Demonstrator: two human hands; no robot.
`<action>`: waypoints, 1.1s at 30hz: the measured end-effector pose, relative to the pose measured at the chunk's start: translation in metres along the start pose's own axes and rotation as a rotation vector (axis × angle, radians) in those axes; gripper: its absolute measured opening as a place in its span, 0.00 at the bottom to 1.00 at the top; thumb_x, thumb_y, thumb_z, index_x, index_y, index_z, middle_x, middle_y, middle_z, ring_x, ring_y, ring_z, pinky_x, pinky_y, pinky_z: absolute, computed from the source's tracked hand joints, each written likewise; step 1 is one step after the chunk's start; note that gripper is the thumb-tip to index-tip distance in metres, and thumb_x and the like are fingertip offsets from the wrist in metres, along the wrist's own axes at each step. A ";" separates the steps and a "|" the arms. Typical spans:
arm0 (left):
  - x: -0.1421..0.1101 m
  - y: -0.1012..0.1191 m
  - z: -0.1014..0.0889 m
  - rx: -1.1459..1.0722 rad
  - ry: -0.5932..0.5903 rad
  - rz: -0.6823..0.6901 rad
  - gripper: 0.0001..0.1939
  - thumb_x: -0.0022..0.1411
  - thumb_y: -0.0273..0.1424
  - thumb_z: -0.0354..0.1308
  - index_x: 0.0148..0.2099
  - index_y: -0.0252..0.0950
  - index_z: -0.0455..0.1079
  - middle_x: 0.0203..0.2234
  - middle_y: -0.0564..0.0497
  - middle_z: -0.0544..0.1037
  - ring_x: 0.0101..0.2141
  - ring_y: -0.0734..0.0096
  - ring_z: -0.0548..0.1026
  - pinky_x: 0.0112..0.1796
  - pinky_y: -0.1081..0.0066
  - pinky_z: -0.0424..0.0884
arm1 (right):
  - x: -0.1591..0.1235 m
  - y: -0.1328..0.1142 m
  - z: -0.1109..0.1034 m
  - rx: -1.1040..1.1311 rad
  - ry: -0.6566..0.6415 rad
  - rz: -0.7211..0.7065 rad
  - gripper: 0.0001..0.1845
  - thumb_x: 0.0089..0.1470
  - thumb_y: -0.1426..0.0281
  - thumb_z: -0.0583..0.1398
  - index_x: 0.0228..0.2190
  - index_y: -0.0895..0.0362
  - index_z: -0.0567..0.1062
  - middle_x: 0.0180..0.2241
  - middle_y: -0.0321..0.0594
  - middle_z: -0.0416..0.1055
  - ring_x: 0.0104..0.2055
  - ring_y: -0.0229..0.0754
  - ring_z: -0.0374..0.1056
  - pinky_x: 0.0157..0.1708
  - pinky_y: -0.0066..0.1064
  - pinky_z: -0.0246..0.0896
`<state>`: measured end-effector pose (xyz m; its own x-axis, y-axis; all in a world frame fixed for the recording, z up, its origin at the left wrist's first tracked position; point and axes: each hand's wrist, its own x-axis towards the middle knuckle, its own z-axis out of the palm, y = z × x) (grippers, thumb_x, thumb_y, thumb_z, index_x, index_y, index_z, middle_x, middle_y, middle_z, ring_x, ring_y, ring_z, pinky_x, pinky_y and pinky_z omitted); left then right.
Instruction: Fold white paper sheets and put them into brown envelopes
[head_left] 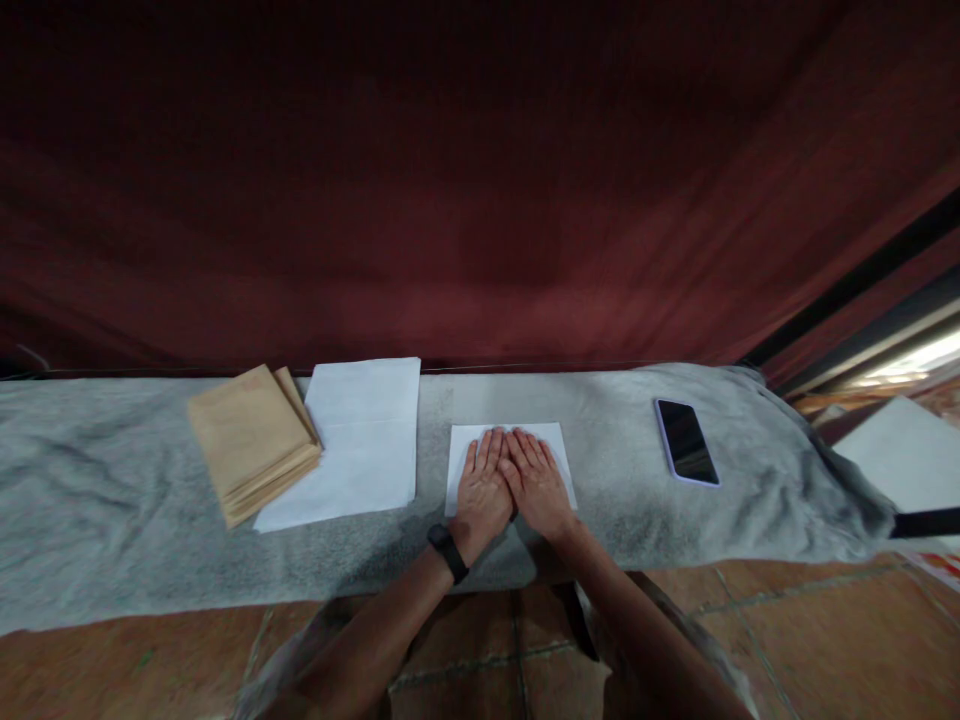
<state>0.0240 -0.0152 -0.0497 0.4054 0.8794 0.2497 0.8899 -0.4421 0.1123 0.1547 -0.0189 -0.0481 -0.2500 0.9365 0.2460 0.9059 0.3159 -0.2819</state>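
Observation:
A white sheet of paper [551, 437] lies on the grey cloth in front of me, and both hands rest flat on it. My left hand [484, 490], with a black band on its wrist, has its fingers stretched out toward the far edge. Beside it and touching it, my right hand [536, 487] also lies flat, its thumb crossing over the left hand. The palms cover the middle of the sheet. Left of the hands is a stack of larger white paper [367, 440]. Brown paper envelopes [251, 425] are piled partly on top of that stack.
A phone [688, 442] with a pale purple edge lies to the right on the grey cloth [615, 520]. A dark red fabric [480, 220] hangs behind the surface. Below the front edge is a tiled floor [825, 620]. A white panel [904, 455] stands at far right.

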 end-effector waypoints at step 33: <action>-0.014 -0.035 -0.017 0.021 0.044 -0.146 0.34 0.73 0.43 0.43 0.71 0.25 0.54 0.69 0.33 0.58 0.69 0.50 0.54 0.66 0.50 0.56 | -0.022 0.053 -0.002 -0.231 0.127 0.146 0.36 0.70 0.55 0.44 0.68 0.67 0.57 0.68 0.58 0.57 0.68 0.58 0.56 0.66 0.50 0.48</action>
<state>-0.0164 -0.0149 -0.0409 0.2622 0.9252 0.2744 0.9430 -0.3060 0.1308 0.2083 -0.0229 -0.0669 -0.0797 0.9385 0.3361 0.9865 0.1225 -0.1082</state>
